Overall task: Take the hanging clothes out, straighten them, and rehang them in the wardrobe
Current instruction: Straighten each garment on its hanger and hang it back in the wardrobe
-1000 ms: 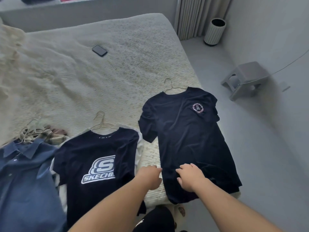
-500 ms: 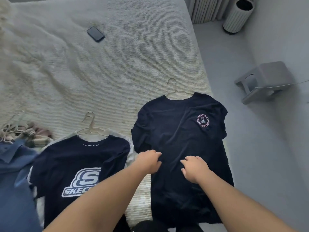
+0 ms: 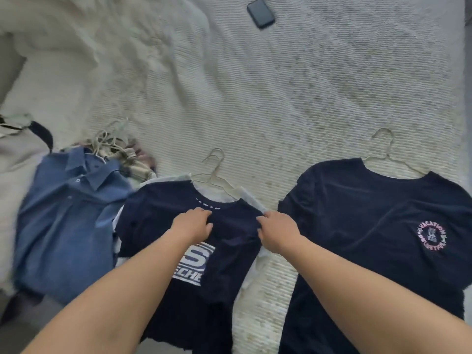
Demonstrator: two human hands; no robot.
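A navy T-shirt with a white logo (image 3: 158, 226) lies on the bed on wire hangers (image 3: 217, 175), on top of a white garment (image 3: 251, 200). My left hand (image 3: 192, 224) rests on its chest just below the collar, fingers curled into the cloth. My right hand (image 3: 277, 231) grips the shirt's right shoulder and sleeve. To the right, a second navy T-shirt with a round pink print (image 3: 370, 226) lies flat on its own hanger (image 3: 383, 149). A blue collared shirt (image 3: 69, 218) lies at the left.
The bed's cream textured cover (image 3: 281, 85) fills the view. A black phone (image 3: 260, 12) lies at the far side. A plaid garment with several hangers (image 3: 122, 152) is bunched behind the blue shirt. A beige item with a black strap (image 3: 38, 134) sits at the left edge.
Both hands left the navy shirt with the round print and moved left onto the logo shirt. The view swung left and down toward the bed.
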